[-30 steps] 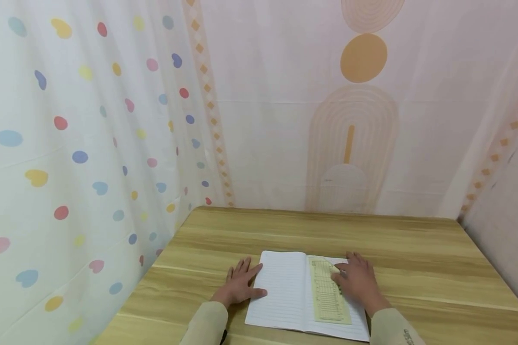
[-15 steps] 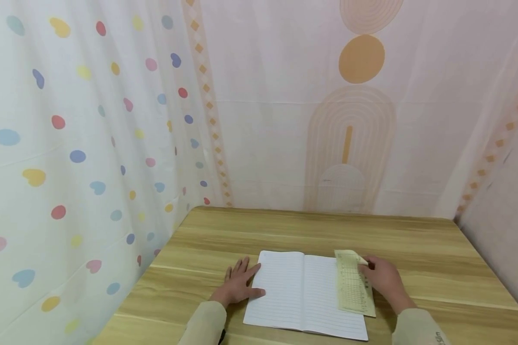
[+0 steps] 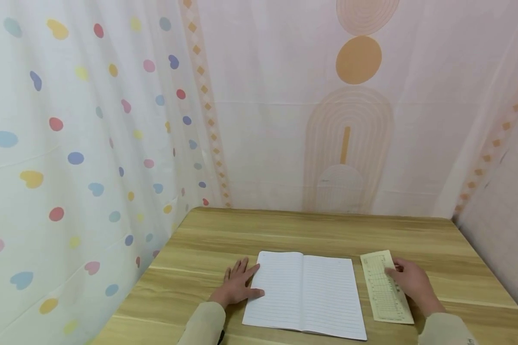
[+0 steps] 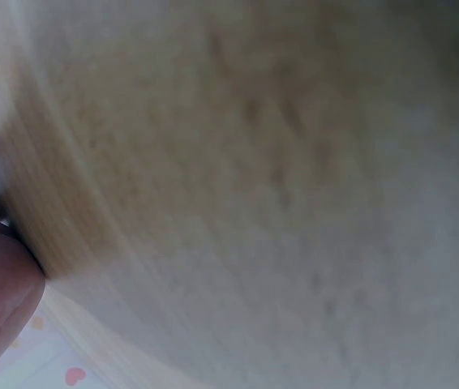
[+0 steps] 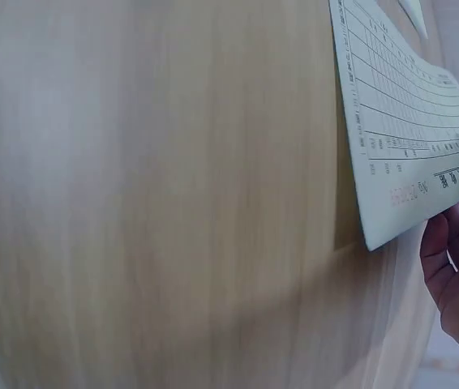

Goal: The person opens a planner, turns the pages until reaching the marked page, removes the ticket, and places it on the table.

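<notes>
An open notebook (image 3: 280, 292) with lined white pages lies flat on the wooden table. My left hand (image 3: 237, 282) rests at its left edge, fingers spread, with thumb and forefinger touching the page. To the right of the notebook, my right hand (image 3: 412, 282) pinches a pale yellow receipt slip (image 3: 384, 292) by its right edge, thumb on top. In the right wrist view the slip (image 5: 408, 121) shows a printed table and a red number, and its near corner stands off the wood. The left wrist view catches only part of the left hand (image 4: 2, 284) and blurred tabletop.
The wooden table (image 3: 328, 230) reaches back to a white curtain (image 3: 259, 143) with tan arch patterns. A curtain with coloured dots (image 3: 90, 167) hangs along the left side, and another pale cloth (image 3: 509, 191) borders the right.
My right hand has lifted the receipt slip off the notebook's right page and carried it right, beside the notebook. The left hand has stayed at the notebook's left edge.
</notes>
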{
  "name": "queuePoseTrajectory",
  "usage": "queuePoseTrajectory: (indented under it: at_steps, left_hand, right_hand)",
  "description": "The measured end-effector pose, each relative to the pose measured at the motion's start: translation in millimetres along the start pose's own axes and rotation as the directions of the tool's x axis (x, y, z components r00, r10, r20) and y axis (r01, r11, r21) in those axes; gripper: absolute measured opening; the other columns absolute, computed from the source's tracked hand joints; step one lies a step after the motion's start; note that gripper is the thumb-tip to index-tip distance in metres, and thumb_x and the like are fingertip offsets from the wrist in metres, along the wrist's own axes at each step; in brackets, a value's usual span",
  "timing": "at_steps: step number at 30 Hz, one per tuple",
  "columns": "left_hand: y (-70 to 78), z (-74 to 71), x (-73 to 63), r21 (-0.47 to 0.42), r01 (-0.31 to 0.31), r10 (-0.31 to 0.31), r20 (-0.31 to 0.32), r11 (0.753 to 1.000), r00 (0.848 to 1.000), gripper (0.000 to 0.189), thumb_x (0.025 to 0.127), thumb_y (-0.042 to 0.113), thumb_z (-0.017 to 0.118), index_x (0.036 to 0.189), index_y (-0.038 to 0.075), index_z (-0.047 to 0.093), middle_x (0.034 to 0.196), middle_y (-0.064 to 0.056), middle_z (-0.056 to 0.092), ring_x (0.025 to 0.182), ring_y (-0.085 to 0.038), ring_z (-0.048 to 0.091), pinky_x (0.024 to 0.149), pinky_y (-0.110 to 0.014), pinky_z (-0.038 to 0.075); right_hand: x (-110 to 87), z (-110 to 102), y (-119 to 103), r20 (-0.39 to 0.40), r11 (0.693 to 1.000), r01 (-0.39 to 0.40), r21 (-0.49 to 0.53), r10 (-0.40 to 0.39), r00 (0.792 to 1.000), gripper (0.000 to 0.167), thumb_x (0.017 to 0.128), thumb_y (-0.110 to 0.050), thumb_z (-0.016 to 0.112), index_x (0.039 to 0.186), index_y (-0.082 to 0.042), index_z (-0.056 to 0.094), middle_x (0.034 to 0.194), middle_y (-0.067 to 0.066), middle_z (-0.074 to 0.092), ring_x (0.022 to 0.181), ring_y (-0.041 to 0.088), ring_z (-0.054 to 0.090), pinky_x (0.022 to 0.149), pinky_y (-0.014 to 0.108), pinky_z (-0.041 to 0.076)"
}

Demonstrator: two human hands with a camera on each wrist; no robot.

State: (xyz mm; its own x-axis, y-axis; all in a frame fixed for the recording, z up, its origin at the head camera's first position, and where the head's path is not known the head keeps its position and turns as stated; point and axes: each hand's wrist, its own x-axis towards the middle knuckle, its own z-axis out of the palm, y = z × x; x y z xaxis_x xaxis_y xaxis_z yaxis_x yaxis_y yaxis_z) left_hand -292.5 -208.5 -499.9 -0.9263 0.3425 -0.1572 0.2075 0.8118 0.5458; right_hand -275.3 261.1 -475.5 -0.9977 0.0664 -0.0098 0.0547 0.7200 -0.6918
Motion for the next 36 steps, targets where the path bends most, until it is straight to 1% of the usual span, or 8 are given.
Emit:
queuePoseTrajectory:
  at_steps: [5,11,18,22,26,30,33,36]
  left_hand:
    - [0.4,1.4,0.2,0.002,-0.002,0.002,-0.002,1.000,1.000,0.083,0.088,0.049,0.070,0.155,0.013,0.036,0.162,-0.026,0.008,0.148,-0.045,0.001,0.114,-0.065,-0.003]
    - [1.6,2.7,-0.1,-0.002,-0.002,0.002,-0.008,1.000,1.000,0.084,0.088,0.049,0.071,0.154,0.012,0.037,0.162,-0.026,0.008,0.148,-0.045,0.001,0.114,-0.065,-0.003]
    - [2.9,2.9,0.0,0.000,-0.002,0.002,-0.006,1.000,1.000,0.083,0.088,0.049,0.071,0.154,0.012,0.036,0.162,-0.026,0.009,0.148,-0.045,0.002,0.114,-0.065,-0.003]
    - [3.0,2.5,-0.6,-0.004,-0.003,0.003,-0.010,1.000,1.000,0.083,0.088,0.049,0.071,0.154,0.012,0.036,0.162,-0.027,0.009,0.148,-0.046,0.001,0.114,-0.065,-0.004]
    - [1.7,1.5,-1.4,-0.031,0.002,-0.002,-0.006,1.000,1.000,0.084,0.088,0.048,0.071,0.154,0.010,0.036,0.162,-0.027,0.008,0.148,-0.046,0.000,0.114,-0.065,-0.006]
    - [2.4,-0.4,-2.0,-0.060,0.013,-0.013,-0.004,0.998,1.000,0.085,0.089,0.048,0.069,0.154,0.006,0.033,0.161,-0.028,0.007,0.148,-0.046,-0.002,0.113,-0.064,-0.008]
    - [4.4,-0.5,-0.6,-0.093,0.011,-0.015,-0.048,0.996,0.999,0.084,0.090,0.045,0.069,0.153,0.001,0.034,0.160,-0.030,0.011,0.147,-0.048,0.002,0.113,-0.066,-0.006]
    - [7.5,0.7,3.0,-0.127,0.003,-0.018,-0.121,0.992,0.992,0.079,0.091,0.041,0.069,0.150,-0.002,0.038,0.157,-0.032,0.021,0.145,-0.050,0.012,0.113,-0.068,0.001]
  right_hand:
    - [-4.5,-12.9,12.8,-0.022,0.999,-0.045,-0.025,0.045,0.999,0.054,0.100,-0.023,0.056,0.134,0.017,0.047,0.120,0.036,0.057,0.104,0.046,0.058,0.085,0.056,0.049]
    - [-7.4,-22.7,28.9,-0.087,0.996,-0.042,-0.079,0.035,0.996,0.055,0.099,-0.024,0.055,0.132,0.018,0.044,0.116,0.038,0.058,0.106,0.053,0.055,0.085,0.060,0.046]
    - [-9.2,-22.3,26.8,-0.092,0.997,-0.042,-0.060,0.037,0.995,0.058,0.100,-0.025,0.055,0.135,0.019,0.041,0.128,0.042,0.049,0.114,0.056,0.051,0.091,0.063,0.044]
    - [-9.1,-12.9,15.4,-0.071,0.999,0.001,-0.053,-0.005,0.997,0.060,0.102,-0.030,0.053,0.138,0.017,0.040,0.132,0.042,0.046,0.117,0.056,0.049,0.092,0.064,0.043]
    - [-8.3,5.8,0.3,-0.049,0.996,0.060,-0.065,-0.063,0.997,0.059,0.102,-0.031,0.054,0.139,0.014,0.042,0.135,0.041,0.045,0.121,0.057,0.046,0.096,0.067,0.039]
    - [-8.7,28.5,-13.3,-0.029,0.977,0.186,-0.101,-0.190,0.981,0.052,0.100,-0.027,0.059,0.135,0.011,0.050,0.136,0.039,0.045,0.122,0.056,0.046,0.098,0.067,0.038]
    - [-9.5,42.5,-22.2,0.010,0.953,0.273,-0.135,-0.274,0.962,0.051,0.097,-0.026,0.064,0.132,0.009,0.055,0.135,0.037,0.047,0.121,0.056,0.047,0.096,0.066,0.041]
    - [-10.6,51.4,-29.7,0.064,0.926,0.328,-0.187,-0.322,0.945,0.054,0.094,-0.029,0.068,0.133,0.007,0.057,0.137,0.036,0.047,0.123,0.056,0.046,0.097,0.065,0.041]
